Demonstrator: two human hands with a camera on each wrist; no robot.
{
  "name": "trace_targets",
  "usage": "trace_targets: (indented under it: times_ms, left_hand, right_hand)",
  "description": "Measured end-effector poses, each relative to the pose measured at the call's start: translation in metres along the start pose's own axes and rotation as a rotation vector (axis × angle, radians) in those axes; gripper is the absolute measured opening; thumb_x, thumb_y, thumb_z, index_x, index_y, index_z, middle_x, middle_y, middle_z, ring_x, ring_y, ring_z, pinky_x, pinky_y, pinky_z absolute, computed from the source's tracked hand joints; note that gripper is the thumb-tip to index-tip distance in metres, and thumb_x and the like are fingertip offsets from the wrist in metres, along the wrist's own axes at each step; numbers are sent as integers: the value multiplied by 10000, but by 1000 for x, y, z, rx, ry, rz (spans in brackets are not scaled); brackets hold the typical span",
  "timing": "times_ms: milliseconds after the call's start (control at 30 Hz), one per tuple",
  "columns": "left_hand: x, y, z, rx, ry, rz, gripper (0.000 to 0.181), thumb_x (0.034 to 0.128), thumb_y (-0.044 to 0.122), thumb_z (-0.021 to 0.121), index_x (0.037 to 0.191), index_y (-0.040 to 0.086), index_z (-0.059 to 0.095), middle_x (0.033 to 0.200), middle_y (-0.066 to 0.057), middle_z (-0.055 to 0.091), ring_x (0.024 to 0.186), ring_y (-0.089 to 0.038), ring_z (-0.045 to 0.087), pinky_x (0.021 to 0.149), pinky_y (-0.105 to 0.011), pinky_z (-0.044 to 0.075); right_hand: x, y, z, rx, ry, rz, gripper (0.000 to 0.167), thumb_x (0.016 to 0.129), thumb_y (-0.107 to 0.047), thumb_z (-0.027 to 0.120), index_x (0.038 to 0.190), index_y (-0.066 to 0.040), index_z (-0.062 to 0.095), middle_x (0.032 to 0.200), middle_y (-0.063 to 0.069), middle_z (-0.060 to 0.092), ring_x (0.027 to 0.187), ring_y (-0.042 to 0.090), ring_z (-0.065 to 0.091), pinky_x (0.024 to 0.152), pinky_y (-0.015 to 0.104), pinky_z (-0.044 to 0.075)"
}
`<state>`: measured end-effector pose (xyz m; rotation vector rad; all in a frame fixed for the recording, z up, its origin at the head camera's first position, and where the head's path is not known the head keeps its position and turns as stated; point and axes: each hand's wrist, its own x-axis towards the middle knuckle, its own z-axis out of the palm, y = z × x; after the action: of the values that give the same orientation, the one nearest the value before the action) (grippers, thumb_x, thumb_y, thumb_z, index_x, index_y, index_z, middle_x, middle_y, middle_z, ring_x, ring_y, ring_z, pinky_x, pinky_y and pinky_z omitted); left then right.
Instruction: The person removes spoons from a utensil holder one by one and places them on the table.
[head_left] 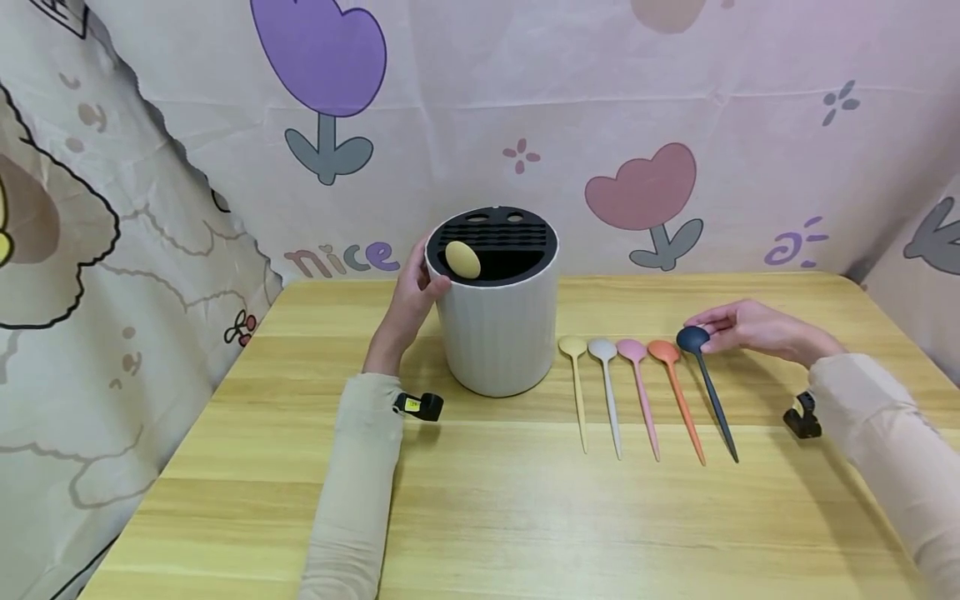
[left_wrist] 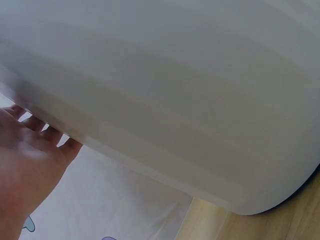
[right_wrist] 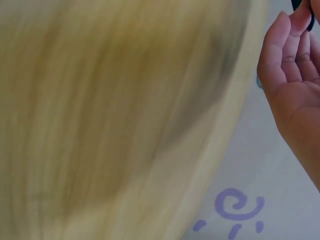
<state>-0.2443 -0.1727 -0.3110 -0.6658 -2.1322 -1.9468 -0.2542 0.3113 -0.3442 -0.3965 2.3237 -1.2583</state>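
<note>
A ribbed white utensil holder (head_left: 498,342) with a black slotted lid (head_left: 517,267) stands near the table's back edge. My left hand (head_left: 411,296) rests against its left side, the thumb near the front of the rim. In the left wrist view, the fingertips (left_wrist: 72,147) pass out of sight behind the holder's wall. A pale yellow spoon (head_left: 462,260) pokes its head up through the lid; its handle is hidden inside. At the right, my right hand (head_left: 750,327) pinches a dark navy spoon (head_left: 693,338) by its head, the handle pointing toward me.
Left of the navy spoon lie a cream spoon (head_left: 573,348), a grey spoon (head_left: 603,350), a pink spoon (head_left: 632,350) and an orange spoon (head_left: 664,352), in a row on the wooden table (head_left: 525,508). A printed cloth (head_left: 465,100) hangs behind.
</note>
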Motion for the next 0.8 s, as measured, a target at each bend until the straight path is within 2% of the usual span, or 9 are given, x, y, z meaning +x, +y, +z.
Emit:
trace_targets:
  times_ms: [233, 433, 567, 800]
  left_hand:
    - [-1, 0, 0, -6, -5, -5, 1332, 580, 842, 647, 1519, 14, 191, 1527, -171, 282, 1380, -283, 304, 1126, -449, 260]
    - [-1, 0, 0, 9, -4, 2, 1341, 568, 858, 632, 1526, 31, 189, 1537, -145, 276, 1387, -260, 300, 1126, -439, 267]
    - [-1, 0, 0, 10, -5, 0, 1336, 573, 855, 634, 1526, 32, 190, 1540, -143, 270, 1392, -263, 291, 1128, -441, 262]
    - [-1, -1, 1, 9, -1, 11, 1339, 569, 861, 629, 1526, 33, 193, 1540, -137, 270, 1389, -253, 294, 1128, -438, 262]
  right_hand:
    - [3, 7, 1, -26, -19, 30, 605, 829, -18, 727, 1305, 202, 425, 1086, 153, 636, 910, 89, 610, 799, 222, 520]
    - [2, 14, 1, -89, -8, 48, 576, 846, -80, 735, 1297, 166, 475, 1179, 224, 608, 953, 70, 592, 824, 203, 503]
    - [2, 16, 2, -94, 2, 44, 575, 852, -106, 739, 1300, 152, 487, 1234, 260, 582, 983, 57, 587, 840, 194, 493]
    - [2, 13, 5, -90, 20, 53, 582, 828, -73, 755, 1290, 160, 489, 1207, 248, 591, 972, 90, 587, 823, 218, 516]
